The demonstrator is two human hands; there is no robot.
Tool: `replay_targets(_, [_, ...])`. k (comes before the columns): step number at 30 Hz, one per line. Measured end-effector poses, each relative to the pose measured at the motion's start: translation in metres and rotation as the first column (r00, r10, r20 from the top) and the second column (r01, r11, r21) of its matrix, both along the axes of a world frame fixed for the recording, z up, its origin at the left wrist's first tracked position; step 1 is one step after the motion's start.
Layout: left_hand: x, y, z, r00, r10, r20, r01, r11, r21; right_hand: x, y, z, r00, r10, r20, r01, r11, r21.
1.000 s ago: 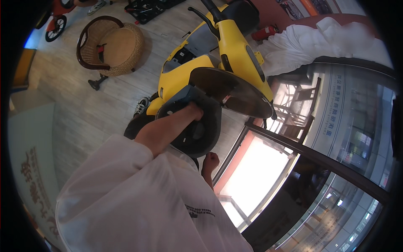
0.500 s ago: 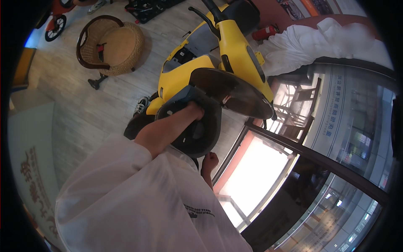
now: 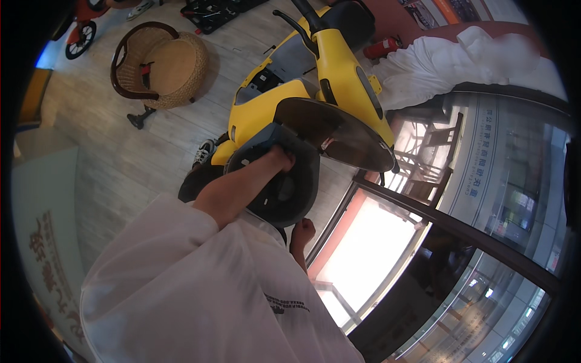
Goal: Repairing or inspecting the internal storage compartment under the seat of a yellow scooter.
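A yellow scooter [image 3: 266, 107] stands in front of me with a deep, dark storage bucket [image 3: 298, 209] exposed. My left hand [image 3: 283, 160] reaches into it near the blue-grey block [image 3: 266, 138] at its far edge. The fingers of that hand look curled, and what they grip is hidden. Beside the bucket's near right edge, my right hand [image 3: 304, 230] is closed like a fist, apart from the bucket; its inside does not show. A dark oval panel [image 3: 339, 134] is raised beyond the bucket.
A wicker chair [image 3: 175, 63] stands at the far left. An open black tool case [image 3: 212, 15] lies on the floor behind it. A person in white [image 3: 430, 63] and a red fire extinguisher [image 3: 382, 46] are at the far right. A framed glass partition [image 3: 436, 212] runs along my right.
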State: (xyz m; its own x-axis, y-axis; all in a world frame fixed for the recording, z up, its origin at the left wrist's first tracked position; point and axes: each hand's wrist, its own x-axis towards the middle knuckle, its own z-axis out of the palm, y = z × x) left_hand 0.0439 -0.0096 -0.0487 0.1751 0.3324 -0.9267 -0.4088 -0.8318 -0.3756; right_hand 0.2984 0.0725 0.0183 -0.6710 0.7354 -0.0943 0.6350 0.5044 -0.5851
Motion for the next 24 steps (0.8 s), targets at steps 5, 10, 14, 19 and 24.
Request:
replay_targets(5, [0.001, -0.006, 0.01, 0.996, 0.02, 0.086, -0.026, 0.997, 0.071, 0.004, 0.002, -0.004, 1.0, -0.014, 0.002, 0.014, 1.0, -0.022])
replay_targets(10, [0.008, -0.008, 0.0, 0.992, 0.117, 0.046, -0.122, 0.987, 0.102, 0.002, -0.001, -0.001, 0.998, -0.019, 0.063, 0.02, 1.0, -0.021])
replay_targets(14, [0.002, -0.002, 0.003, 0.999, -0.032, 0.02, 0.032, 0.999, 0.025, 0.0, -0.004, 0.001, 0.997, -0.036, 0.07, 0.039, 0.999, -0.036])
replay_targets(19, [0.014, -0.004, -0.024, 1.0, 0.016, 0.002, -0.016, 1.0, 0.021, -0.001, -0.004, -0.001, 0.997, -0.018, 0.08, 0.022, 0.998, -0.052])
replay_targets(24, [0.014, -0.001, -0.03, 1.0, -0.003, 0.001, 0.003, 0.998, 0.064, -0.002, -0.003, -0.002, 0.997, -0.029, 0.074, 0.032, 0.999, -0.039])
